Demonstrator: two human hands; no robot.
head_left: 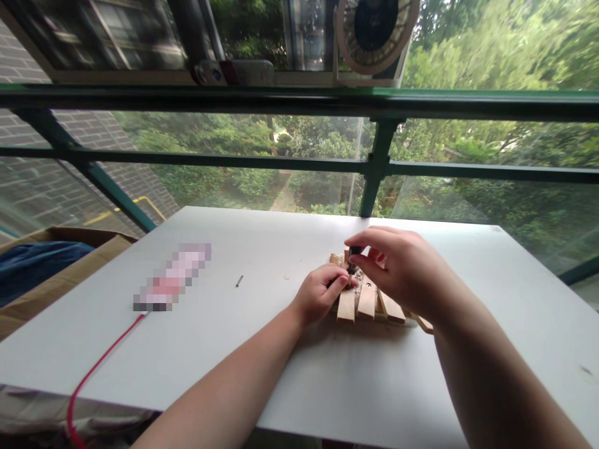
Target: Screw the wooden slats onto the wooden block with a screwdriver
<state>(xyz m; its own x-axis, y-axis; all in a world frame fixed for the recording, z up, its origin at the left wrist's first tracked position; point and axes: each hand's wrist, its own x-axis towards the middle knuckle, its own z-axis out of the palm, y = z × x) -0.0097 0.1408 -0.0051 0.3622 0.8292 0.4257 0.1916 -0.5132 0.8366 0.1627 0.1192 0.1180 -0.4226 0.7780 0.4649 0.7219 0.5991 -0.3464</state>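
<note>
Pinched between the thumb and fingers of my right hand [403,265] is a small screwdriver with a black handle [355,251], held upright with its shaft pointing down. Below it lies a small piece made of pale wooden slats [366,304] set side by side on a base. My left hand [319,294] is closed at the slats' left end, its thumb and forefinger beside the screwdriver's tip; what they grip is hidden. A screw head shows on one slat. Part of the slatted piece is covered by my right hand.
A loose screw [239,281] lies on the white table [224,349], left of my hands. Further left, a blurred-out flat object [173,277] has a red cable [93,368] attached. A cardboard box [110,252] stands beside the table. Green railings [299,100] run behind.
</note>
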